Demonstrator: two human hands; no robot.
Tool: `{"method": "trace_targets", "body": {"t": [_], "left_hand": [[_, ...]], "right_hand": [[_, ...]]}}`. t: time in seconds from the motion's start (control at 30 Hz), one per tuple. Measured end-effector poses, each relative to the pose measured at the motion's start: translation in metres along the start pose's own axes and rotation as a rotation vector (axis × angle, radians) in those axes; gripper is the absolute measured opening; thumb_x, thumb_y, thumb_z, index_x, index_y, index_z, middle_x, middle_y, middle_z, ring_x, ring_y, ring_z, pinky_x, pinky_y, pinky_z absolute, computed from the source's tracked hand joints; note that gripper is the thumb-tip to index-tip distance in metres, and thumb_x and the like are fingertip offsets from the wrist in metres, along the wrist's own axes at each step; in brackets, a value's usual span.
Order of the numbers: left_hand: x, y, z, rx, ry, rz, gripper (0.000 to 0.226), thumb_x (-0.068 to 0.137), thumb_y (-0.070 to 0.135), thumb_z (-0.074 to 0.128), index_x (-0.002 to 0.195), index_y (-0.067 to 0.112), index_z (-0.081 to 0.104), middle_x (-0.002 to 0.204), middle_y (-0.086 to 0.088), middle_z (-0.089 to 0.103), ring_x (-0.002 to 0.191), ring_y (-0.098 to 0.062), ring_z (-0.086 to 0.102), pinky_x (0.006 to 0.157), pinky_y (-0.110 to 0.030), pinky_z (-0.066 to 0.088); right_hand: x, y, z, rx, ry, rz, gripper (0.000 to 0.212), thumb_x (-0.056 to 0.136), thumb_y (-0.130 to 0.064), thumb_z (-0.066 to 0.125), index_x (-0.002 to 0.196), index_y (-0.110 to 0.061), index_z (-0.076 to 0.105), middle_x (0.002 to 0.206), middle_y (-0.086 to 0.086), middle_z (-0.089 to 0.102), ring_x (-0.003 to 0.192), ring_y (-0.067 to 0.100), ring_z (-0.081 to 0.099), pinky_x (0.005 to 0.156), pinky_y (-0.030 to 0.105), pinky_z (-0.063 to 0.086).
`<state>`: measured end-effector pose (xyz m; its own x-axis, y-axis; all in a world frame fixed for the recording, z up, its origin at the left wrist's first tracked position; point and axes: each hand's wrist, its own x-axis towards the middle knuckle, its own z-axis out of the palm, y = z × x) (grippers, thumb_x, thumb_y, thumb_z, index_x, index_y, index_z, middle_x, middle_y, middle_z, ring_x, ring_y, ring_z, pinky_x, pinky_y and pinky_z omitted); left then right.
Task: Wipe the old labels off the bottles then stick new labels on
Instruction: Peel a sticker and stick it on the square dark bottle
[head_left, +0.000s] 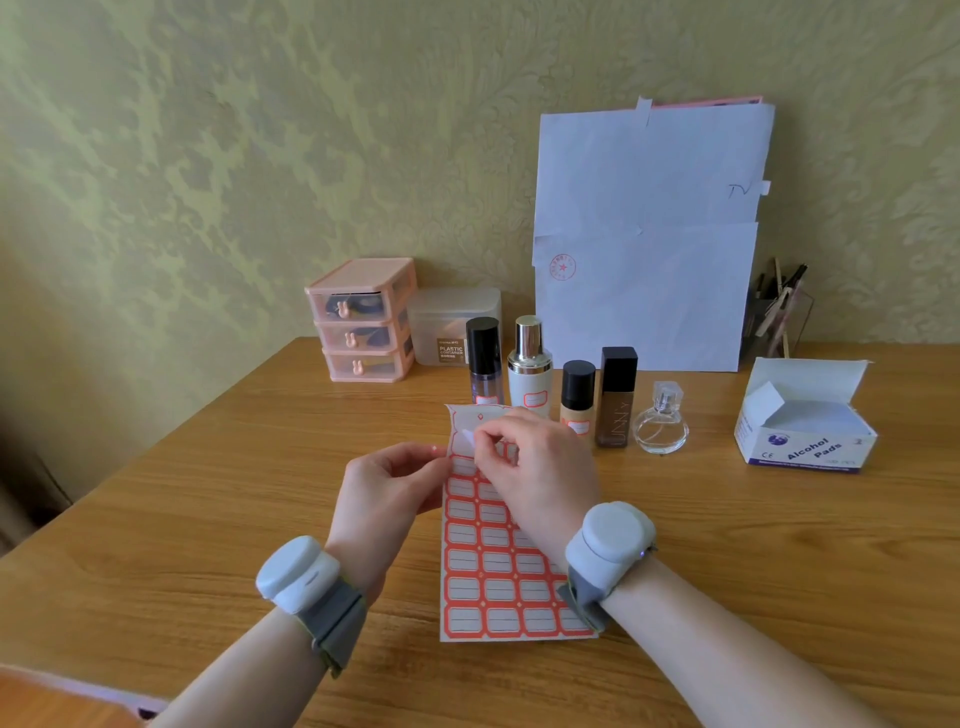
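1. Wrist bands: a rounded white plastic unit on a grey strap sits on each wrist, left and right.
2. Label sheet: glossy paper with a grid of white rounded labels bordered in orange-red. It lies mid-desk toward the near edge, with its far end curled upward.
3. Left hand: thumb and fingertips are clamped on the sheet's raised left edge.
4. Right hand: thumb and forefinger are closed together, pinching a small white label at the raised end.
5. Bottles, in a row beyond the sheet:
   - clear bottle, black cap, labelled;
   - white bottle, silver cap, labelled;
   - short beige bottle, labelled;
   - square dark brown bottle;
   - round glass perfume bottle.
6. Right edge: an open cardboard box marked "Alcohol Pads".
7. Far edge: pink three-drawer unit, frosted plastic container, and white paper sheets leaning on the wall.
8. Desk: smooth wood-grain surface. Wall: yellow-green textured wallpaper.
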<state>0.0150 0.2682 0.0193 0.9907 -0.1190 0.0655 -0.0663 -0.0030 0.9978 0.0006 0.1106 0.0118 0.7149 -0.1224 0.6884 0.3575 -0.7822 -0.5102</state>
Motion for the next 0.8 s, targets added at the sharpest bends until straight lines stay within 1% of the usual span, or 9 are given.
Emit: {"method": "trace_targets", "body": {"t": [0.17,0.23,0.37,0.5,0.6,0.67,0.7,0.77,0.8], "left_hand": [[0.003,-0.002,-0.004,0.041,0.021,-0.034,0.005,0.09,0.01,0.071,0.089,0.005,0.072,0.083,-0.007,0.079,0.076,-0.021,0.078,0.059,-0.019,0.059],[0.004,-0.004,-0.008,0.068,0.031,-0.042,0.005,0.09,0.011,0.071,0.089,0.006,0.072,0.082,-0.006,0.079,0.075,-0.02,0.077,0.058,-0.018,0.058],[0.01,-0.01,-0.019,0.161,0.065,-0.042,0.003,0.09,0.013,0.072,0.088,0.01,0.071,0.079,0.001,0.079,0.074,-0.014,0.077,0.054,-0.015,0.056],[0.026,-0.018,-0.039,0.406,0.142,-0.013,0.005,0.09,0.018,0.073,0.086,0.02,0.07,0.077,0.003,0.077,0.069,-0.009,0.075,0.055,-0.016,0.056],[0.038,-0.025,-0.055,0.655,0.16,-0.021,0.003,0.09,0.023,0.072,0.093,0.021,0.073,0.086,0.004,0.076,0.077,-0.011,0.073,0.067,-0.026,0.06],[0.043,-0.028,-0.062,0.8,0.173,-0.006,0.014,0.089,0.026,0.072,0.102,0.02,0.075,0.09,0.006,0.073,0.087,-0.015,0.07,0.08,-0.033,0.06],[0.043,-0.028,-0.064,0.855,0.183,0.006,0.019,0.089,0.027,0.072,0.106,0.019,0.075,0.091,0.008,0.072,0.09,-0.015,0.068,0.084,-0.033,0.058],[0.042,-0.023,-0.063,0.914,0.212,0.034,0.023,0.089,0.029,0.072,0.11,0.02,0.072,0.091,0.01,0.068,0.092,-0.015,0.065,0.084,-0.033,0.057],[0.04,-0.021,-0.062,0.916,0.229,0.06,0.019,0.088,0.031,0.073,0.106,0.023,0.071,0.09,0.011,0.067,0.089,-0.015,0.065,0.082,-0.033,0.057]], "right_hand": [[0.001,0.003,0.002,0.122,-0.008,0.124,0.017,0.093,-0.039,0.061,0.087,-0.028,0.073,0.08,-0.018,0.069,0.07,-0.002,0.061,0.058,0.007,0.042],[0.001,0.003,0.003,0.161,-0.006,0.175,0.02,0.093,-0.039,0.059,0.091,-0.028,0.075,0.073,-0.02,0.064,0.062,-0.004,0.058,0.054,0.007,0.039],[0.001,0.003,0.004,0.201,-0.028,0.227,0.022,0.094,-0.038,0.057,0.093,-0.025,0.074,0.065,-0.022,0.059,0.06,0.0,0.06,0.055,0.009,0.04],[-0.001,0.004,0.008,0.23,-0.033,0.239,0.019,0.094,-0.032,0.061,0.086,-0.022,0.075,0.055,-0.024,0.054,0.055,-0.004,0.057,0.047,0.009,0.037],[-0.004,0.004,0.01,0.241,-0.04,0.236,0.02,0.094,-0.031,0.062,0.082,-0.021,0.075,0.052,-0.031,0.056,0.053,-0.001,0.057,0.046,0.014,0.039],[-0.005,0.004,0.011,0.243,-0.05,0.244,0.022,0.093,-0.033,0.061,0.081,-0.022,0.075,0.053,-0.034,0.055,0.051,0.006,0.06,0.051,0.025,0.048],[-0.005,0.004,0.012,0.245,-0.05,0.252,0.022,0.093,-0.033,0.062,0.081,-0.021,0.075,0.052,-0.033,0.056,0.051,0.009,0.06,0.054,0.031,0.051],[-0.006,0.005,0.013,0.254,-0.043,0.263,0.021,0.093,-0.032,0.062,0.082,-0.021,0.076,0.048,-0.025,0.057,0.052,0.012,0.061,0.056,0.034,0.053],[-0.006,0.006,0.013,0.26,-0.04,0.263,0.02,0.093,-0.032,0.063,0.082,-0.021,0.076,0.048,-0.022,0.057,0.052,0.012,0.061,0.056,0.035,0.053]]}}
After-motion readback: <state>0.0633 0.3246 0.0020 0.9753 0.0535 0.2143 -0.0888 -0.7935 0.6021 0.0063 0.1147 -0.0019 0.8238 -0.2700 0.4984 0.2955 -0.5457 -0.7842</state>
